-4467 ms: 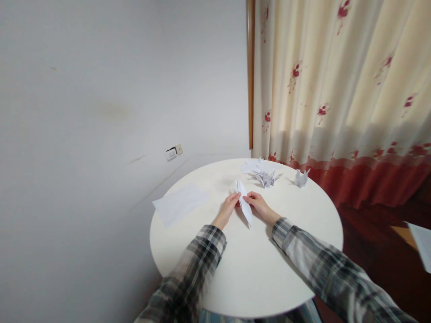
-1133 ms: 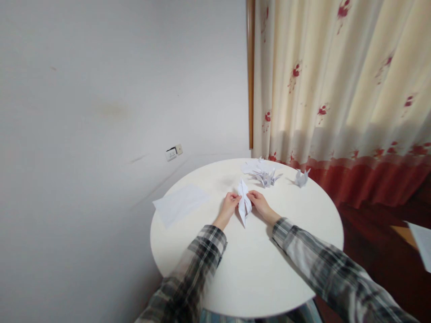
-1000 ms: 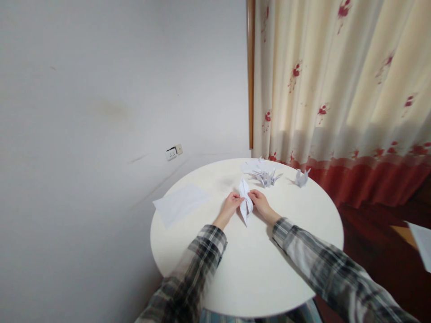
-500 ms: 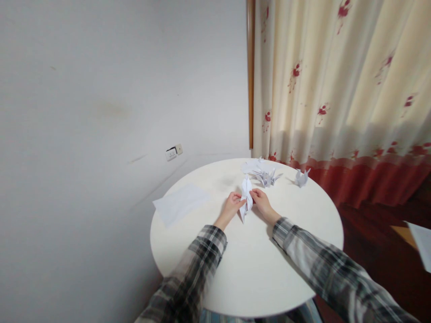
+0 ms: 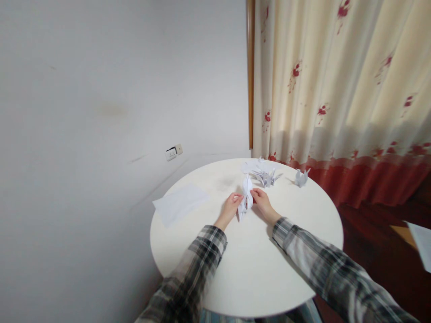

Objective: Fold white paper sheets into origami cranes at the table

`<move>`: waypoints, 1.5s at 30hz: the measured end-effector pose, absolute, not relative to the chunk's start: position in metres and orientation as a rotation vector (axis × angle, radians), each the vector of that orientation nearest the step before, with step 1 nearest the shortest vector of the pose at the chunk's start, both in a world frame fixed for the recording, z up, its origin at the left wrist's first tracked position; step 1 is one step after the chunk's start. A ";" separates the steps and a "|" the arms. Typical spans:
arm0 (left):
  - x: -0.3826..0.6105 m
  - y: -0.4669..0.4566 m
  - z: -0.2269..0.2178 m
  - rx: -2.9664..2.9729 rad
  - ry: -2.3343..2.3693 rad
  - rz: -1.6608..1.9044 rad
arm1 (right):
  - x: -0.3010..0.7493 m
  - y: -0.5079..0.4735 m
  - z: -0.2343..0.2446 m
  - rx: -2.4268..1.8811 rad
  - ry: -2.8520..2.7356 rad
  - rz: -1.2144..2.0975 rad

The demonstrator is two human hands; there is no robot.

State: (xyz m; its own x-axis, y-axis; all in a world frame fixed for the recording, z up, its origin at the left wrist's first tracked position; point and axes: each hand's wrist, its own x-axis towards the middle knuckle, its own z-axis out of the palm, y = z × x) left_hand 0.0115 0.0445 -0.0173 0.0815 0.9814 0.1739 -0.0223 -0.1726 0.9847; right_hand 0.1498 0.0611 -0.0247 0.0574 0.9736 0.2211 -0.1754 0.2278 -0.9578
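Note:
A piece of folded white paper (image 5: 247, 190), long and pointed at both ends, is held between my two hands above the table. My left hand (image 5: 230, 208) pinches its left side with thumb and fingers. On the opposite edge, my right hand (image 5: 262, 203) has its fingers closed on the paper. The folds gape a little in the middle, and small details of them are too fine to make out. Just beyond my hands stand several folded paper cranes (image 5: 267, 178), grouped together.
The round white table (image 5: 256, 269) stands against the wall. Flat white sheets (image 5: 182, 202) lie at its left edge. One more paper crane (image 5: 301, 178) sits at the far right, near the curtain (image 5: 319, 89). A wall socket (image 5: 171, 154) is at the back left.
The folded paper's lower tip has swung slightly left and up. My left thumb and fingers have shifted a little on the paper, while my right hand stays almost still.

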 end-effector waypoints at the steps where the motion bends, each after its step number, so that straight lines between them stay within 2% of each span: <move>1: 0.011 0.044 -0.017 1.364 1.053 1.289 | 0.150 0.061 -0.025 -0.926 -1.148 1.103; 21: 0.009 0.038 -0.013 1.656 1.397 1.383 | 0.149 0.056 -0.017 -0.928 -1.061 1.109; 32: 0.012 0.036 -0.009 1.526 1.267 1.365 | 0.149 0.054 -0.018 -0.892 -1.189 1.117; 45: 0.011 0.038 -0.010 1.655 1.377 1.401 | 0.145 0.056 -0.023 -0.929 -1.240 0.984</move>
State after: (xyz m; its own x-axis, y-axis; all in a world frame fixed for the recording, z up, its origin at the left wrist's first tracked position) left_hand 0.0107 0.0377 -0.0095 -0.0765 0.9314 0.3558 0.3399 -0.3111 0.8875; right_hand 0.1448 0.0560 -0.0231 0.0614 0.9488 0.3098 -0.0865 0.3143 -0.9454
